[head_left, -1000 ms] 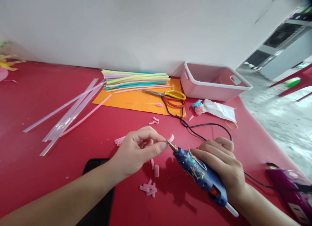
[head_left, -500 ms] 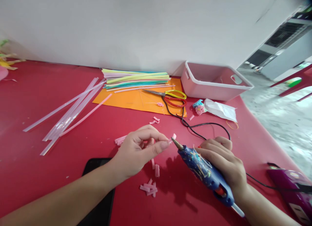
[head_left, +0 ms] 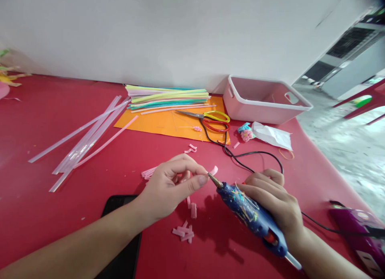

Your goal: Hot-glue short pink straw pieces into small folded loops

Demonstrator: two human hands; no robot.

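Note:
Between thumb and forefinger, my left hand (head_left: 170, 187) pinches a short pink strip (head_left: 214, 170), whose curled end sticks out past the fingertips. My right hand (head_left: 276, 201) is wrapped around a blue glue gun (head_left: 249, 213) with bits of dried glue and glitter on it. The gun's metal nozzle is at the strip, right by my left fingertips; whether it touches is hard to tell. A clear glue stick (head_left: 293, 261) pokes out of the gun's back. Below the hands lie several cut pink pieces (head_left: 184, 231), and more pink strips (head_left: 148, 173) are partly behind my left hand.
On orange paper (head_left: 162, 124) rest scissors (head_left: 210, 119) and a bundle of coloured strips (head_left: 168, 98). Clear sticks (head_left: 90, 140) lie left. A pink basket (head_left: 264, 106) stands at the back. The black cord (head_left: 255, 153) loops rightward. A dark phone (head_left: 122, 251) lies under my left forearm; a purple power strip (head_left: 355, 231) sits right.
My right hand has shifted the glue gun slightly left and down, so its nozzle has slid along the strip toward my left fingertips. My left hand has barely moved.

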